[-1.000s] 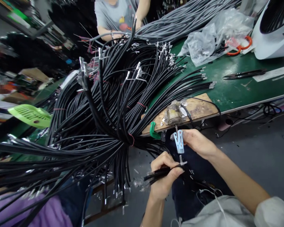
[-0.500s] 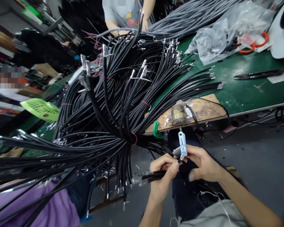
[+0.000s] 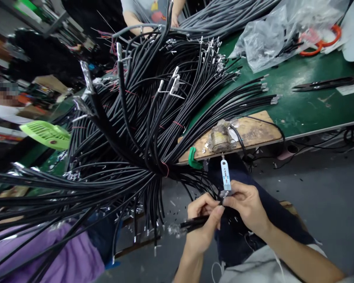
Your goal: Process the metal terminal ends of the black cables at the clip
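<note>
My left hand (image 3: 205, 220) is closed around several black cables (image 3: 194, 223). One cable's end sticks out past its thumb. On that end is a silvery foil wrap (image 3: 225, 193), and my right hand (image 3: 249, 206) pinches the cable there with thumb and fingers. Just above the fingertips hangs a light blue plastic clip-like tool (image 3: 225, 177). It is joined by a thin metal shaft to a small tape-wrapped motor (image 3: 220, 138) on a wooden board (image 3: 256, 129). My right fingers are close to the tool's lower end; whether they touch it I cannot tell.
A big tied bundle of black cables (image 3: 135, 157) spreads over the green table (image 3: 306, 110). A green clamp (image 3: 194, 158) sits at the board's edge. Black snips (image 3: 324, 83), orange-handled scissors (image 3: 320, 45) and a plastic bag (image 3: 262, 45) lie at right. Another person's arm (image 3: 132, 23) is across the table.
My right thumb has moved left and closed onto the cable end; before, it was held apart. The blue tool now hangs straighter above the fingers. The view has shifted slightly.
</note>
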A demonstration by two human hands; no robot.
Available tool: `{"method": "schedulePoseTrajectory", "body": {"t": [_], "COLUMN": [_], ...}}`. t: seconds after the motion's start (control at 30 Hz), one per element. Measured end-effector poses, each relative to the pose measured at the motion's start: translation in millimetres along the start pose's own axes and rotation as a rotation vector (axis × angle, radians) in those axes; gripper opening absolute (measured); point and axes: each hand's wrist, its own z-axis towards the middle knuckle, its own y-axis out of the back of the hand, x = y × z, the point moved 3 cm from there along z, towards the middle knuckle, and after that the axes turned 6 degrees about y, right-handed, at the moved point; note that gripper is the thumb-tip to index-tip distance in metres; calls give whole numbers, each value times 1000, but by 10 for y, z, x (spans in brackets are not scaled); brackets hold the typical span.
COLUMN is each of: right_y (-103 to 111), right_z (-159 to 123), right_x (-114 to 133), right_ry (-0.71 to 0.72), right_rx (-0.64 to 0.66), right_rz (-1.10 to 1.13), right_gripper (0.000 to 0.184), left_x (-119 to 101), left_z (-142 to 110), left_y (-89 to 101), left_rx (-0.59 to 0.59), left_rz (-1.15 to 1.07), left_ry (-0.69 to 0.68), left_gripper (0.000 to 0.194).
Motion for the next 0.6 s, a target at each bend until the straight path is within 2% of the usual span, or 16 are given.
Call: {"method": "schedulePoseTrajectory", "body": {"t": [0.1,0.13,0.17,0.2,0.23,0.33,0.4,0.5,0.6], "right_y": [28,38,51,64,74,66,67,124,233], "right_z": [-79,-86,-77,-53,-25,20,34,108,293], "right_x": [105,133,142,128,95,-18,-58,-85,-59], "right_ry": [331,397,393,314,172,-323,-538,-673,-616], "right_rx": [-149,-145,-108,-44,32,232,322,382,274], "right_rz": [-263,-294,-264,-173,-33,441,594,576,450], "right_gripper": [11,12,11,7,3,22,30,28,27], "left_x": [-5,-19,-37,-56,-73,-121,-152,-167,-134], "left_z": [13,16,20,28,40,98,139,162,147], "left_y": [-33,-32,-26,-17,-5,26,26,-7,-15], "left_rx": [-44,-40,-17,23,69,163,150,115,119], "left_rz": [-15,-7,1,11,20,38,41,36,36], "left_ry": [-1,6,17,35,52,33,-75,-224,-279], "left_gripper": [27,26,25,24,24,24,22,22,18]}}
